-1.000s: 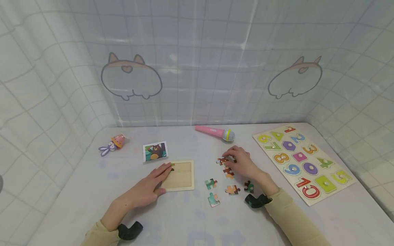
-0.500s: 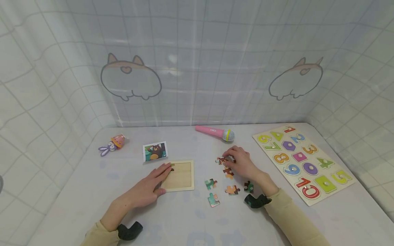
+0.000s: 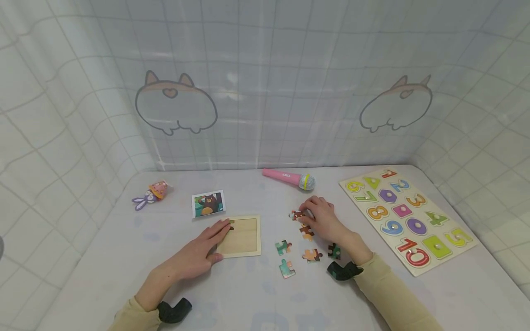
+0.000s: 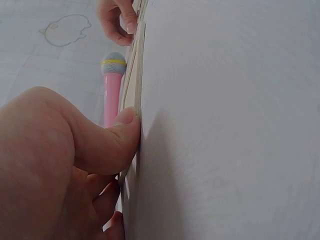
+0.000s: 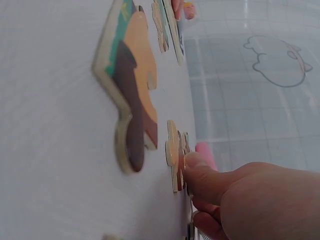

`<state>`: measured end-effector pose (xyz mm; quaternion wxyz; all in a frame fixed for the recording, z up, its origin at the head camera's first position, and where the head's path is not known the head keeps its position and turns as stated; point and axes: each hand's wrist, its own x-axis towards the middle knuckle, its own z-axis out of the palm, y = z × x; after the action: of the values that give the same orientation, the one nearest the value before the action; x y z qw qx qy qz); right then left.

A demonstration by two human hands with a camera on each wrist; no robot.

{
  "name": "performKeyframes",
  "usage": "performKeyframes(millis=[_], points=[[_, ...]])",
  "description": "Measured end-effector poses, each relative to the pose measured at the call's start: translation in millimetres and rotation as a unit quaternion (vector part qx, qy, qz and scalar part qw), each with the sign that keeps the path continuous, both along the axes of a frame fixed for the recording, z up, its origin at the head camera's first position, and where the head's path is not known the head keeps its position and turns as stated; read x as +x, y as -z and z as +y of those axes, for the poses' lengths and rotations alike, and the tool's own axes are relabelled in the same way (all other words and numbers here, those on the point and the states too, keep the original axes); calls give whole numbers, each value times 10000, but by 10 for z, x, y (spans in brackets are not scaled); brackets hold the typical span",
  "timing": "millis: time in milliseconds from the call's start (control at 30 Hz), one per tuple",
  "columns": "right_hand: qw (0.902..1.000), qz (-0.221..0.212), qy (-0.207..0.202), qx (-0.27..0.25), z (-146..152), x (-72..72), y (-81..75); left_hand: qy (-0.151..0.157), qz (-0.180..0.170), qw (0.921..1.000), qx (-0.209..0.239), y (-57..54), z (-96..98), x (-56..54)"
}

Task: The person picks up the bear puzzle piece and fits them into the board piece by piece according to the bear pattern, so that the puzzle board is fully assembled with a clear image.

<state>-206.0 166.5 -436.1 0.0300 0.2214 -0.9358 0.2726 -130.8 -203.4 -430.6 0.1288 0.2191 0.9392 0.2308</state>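
My left hand (image 3: 198,253) holds a shallow wooden puzzle tray (image 3: 259,235) at its left side. The thumb bears on the near-left corner and the fingers lie across the left rim, partly covering a small coloured patch in the far-left corner. To the right, my right hand (image 3: 325,219) pinches a jigsaw piece, mostly hidden under its fingers, at the table. Beside its fingertips lie a brown-and-white piece (image 3: 296,215) and an orange-brown bear piece (image 3: 307,232). In the right wrist view the thumb (image 5: 195,162) touches the edge of the brown pieces.
Loose jigsaw pieces lie nearer me: green (image 3: 283,247), turquoise (image 3: 287,268), orange (image 3: 312,255) and dark green (image 3: 334,251). Behind are a bear picture card (image 3: 208,204), a pink microphone (image 3: 289,178) and a rabbit toy (image 3: 150,195). A number board (image 3: 407,216) lies right.
My right hand shifts very slightly left, and the brown-and-white piece beside its fingertips slides a little left with it. The left hand and the tray stay put.
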Motion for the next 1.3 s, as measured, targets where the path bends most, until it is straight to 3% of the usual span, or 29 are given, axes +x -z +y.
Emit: performKeyframes(millis=[633,1300], points=[[9998,188,-33,-3,-3,8,7,-18,-57,10000,48,-6,0,-1],[9998,-186,40,-84,-14,22,-40,-59,-112,9999,107,-28,10,9]])
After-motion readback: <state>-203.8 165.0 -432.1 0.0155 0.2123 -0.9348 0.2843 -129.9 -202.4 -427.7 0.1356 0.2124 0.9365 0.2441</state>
